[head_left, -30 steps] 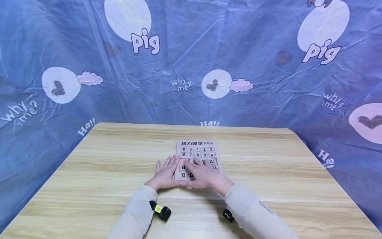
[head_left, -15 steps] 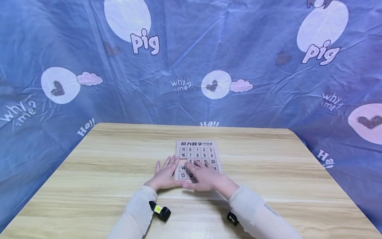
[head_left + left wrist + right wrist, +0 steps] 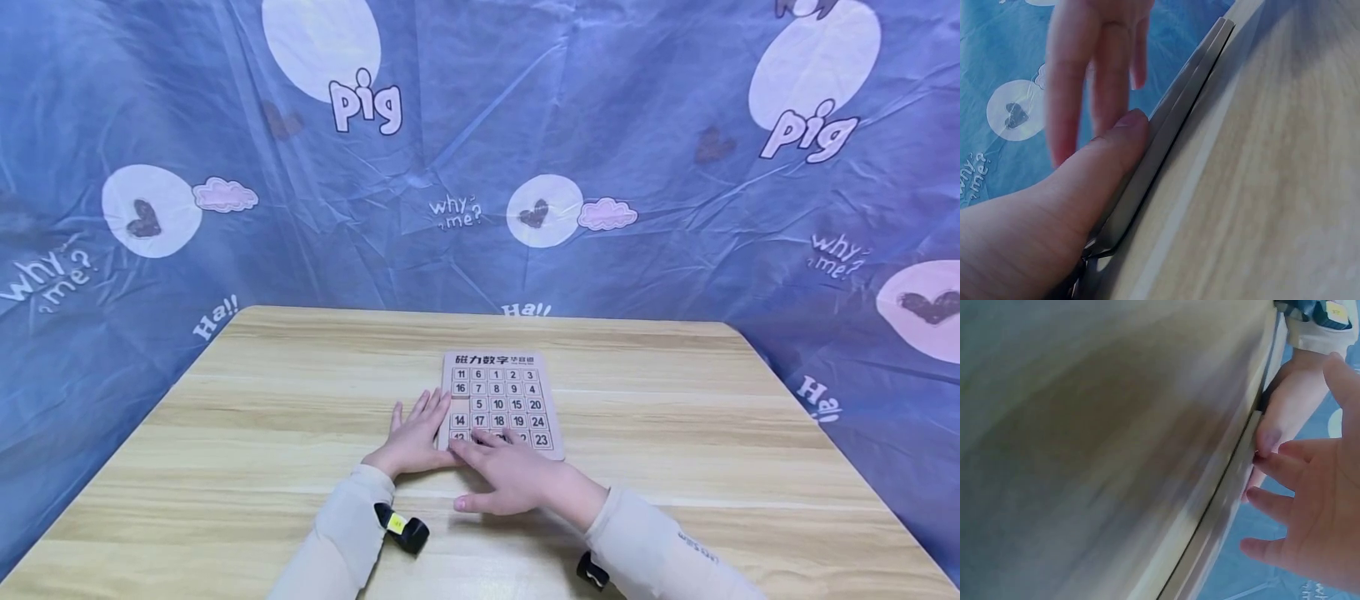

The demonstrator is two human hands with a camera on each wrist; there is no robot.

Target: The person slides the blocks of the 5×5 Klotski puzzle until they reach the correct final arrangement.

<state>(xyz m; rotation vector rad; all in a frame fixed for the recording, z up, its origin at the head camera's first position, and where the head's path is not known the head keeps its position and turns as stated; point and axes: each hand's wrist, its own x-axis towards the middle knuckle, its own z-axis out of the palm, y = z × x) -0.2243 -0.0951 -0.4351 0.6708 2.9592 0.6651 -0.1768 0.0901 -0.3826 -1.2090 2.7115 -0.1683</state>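
A beige number slide puzzle (image 3: 495, 367) lies flat on the table, Chinese lettering along its far edge. Rows of numbered tiles fill it, with a gap at the left end of the third row. My left hand (image 3: 412, 437) rests along its left side with straight fingers, and its thumb (image 3: 1113, 150) presses the near edge. Over the bottom row my right hand (image 3: 513, 475) spreads its fingers, hiding some numbers; its thumb points left, off the board. In the right wrist view, the right fingers (image 3: 1272, 505) hold nothing.
The puzzle lies on a light wood-grain table (image 3: 315, 367). A blue printed curtain (image 3: 420, 275) hangs behind and at both sides. Each wrist wears a black camera mount (image 3: 411, 533), below the beige sleeves.
My right hand has drawn back toward me, uncovering the third and fourth rows. The third-row tiles shifted slightly right between the earlier frames. My left hand stays in place.
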